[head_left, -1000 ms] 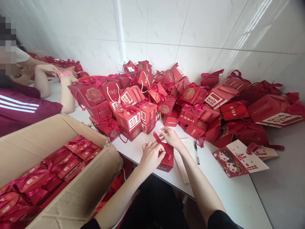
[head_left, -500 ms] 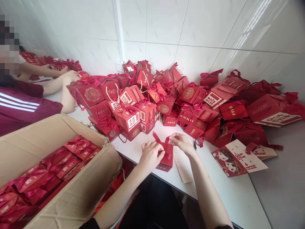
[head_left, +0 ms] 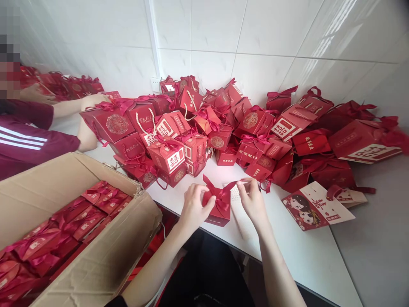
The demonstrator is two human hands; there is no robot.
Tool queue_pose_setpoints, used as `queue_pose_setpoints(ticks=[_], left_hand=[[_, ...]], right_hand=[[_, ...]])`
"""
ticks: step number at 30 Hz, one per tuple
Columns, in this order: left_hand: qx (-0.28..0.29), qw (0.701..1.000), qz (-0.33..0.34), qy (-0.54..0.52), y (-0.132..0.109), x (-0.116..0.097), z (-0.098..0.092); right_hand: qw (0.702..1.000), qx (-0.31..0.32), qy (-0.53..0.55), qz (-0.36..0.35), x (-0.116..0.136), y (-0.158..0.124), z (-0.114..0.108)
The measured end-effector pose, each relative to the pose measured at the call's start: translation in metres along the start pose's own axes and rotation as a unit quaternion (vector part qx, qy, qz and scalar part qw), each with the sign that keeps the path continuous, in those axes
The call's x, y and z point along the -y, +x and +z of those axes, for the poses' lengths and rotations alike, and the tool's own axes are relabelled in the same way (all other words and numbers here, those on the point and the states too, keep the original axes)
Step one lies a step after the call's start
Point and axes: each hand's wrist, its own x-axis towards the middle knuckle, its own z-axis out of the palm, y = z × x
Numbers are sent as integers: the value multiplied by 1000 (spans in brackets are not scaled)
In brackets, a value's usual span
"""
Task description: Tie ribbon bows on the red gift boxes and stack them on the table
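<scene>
On the white table in front of me stands a small red gift box (head_left: 216, 218), upright, with a dark red ribbon (head_left: 221, 197) tied in a bow on its top. My left hand (head_left: 196, 204) is at the box's left side, thumb and fingers pinching a loop of that ribbon against the lid. To the right of the box, my right hand (head_left: 253, 197) grips one ribbon tail, which stretches taut from the knot to the fingertips. Another tail sticks up behind the bow. Under my right hand lies a printed paper sheet (head_left: 239, 217), partly covered.
Red gift boxes (head_left: 220, 140) are piled along the wall. At left stands an open cardboard carton (head_left: 128, 238) with several ribboned boxes inside. A printed card box (head_left: 315, 207) lies at right. Beyond the carton, a person in a maroon sleeve (head_left: 32, 136) reaches over the table.
My right hand has moved right and away from the box, drawing the ribbon tail out. My left hand has shifted slightly left, and the bow's knot now shows. The view has shifted slightly.
</scene>
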Motion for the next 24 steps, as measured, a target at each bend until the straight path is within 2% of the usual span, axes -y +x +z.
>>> queue_pose_setpoints(ticks=[1,3,5,7,9,13,16,20,24], left_hand=[[-7,1000,-28,-6,-2,2,-2],[24,996,-85,-6,-6,4,-7],[67,990,-121,-3,-9,5,-9],[81,987,-136,-3,-10,3,-10],[83,987,-139,0,-11,1,-9],[83,990,-111,20,-11,-2,-8],[87,992,-88,24,-11,-2,-8],[124,982,-119,-77,-7,3,-9],[201,937,-162,-236,0,15,-10]], right_hand=[[999,30,-28,-5,1,-12,-3],[997,55,-57,0,2,-31,-6],[998,23,-58,26,0,-41,-9],[996,-24,-59,57,-4,-42,-12],[994,-21,-76,70,-5,-41,-14],[991,96,-83,35,3,-43,-9],[991,115,-71,26,8,-48,0],[991,130,-25,26,2,-45,5],[980,162,103,47,-11,-38,5]])
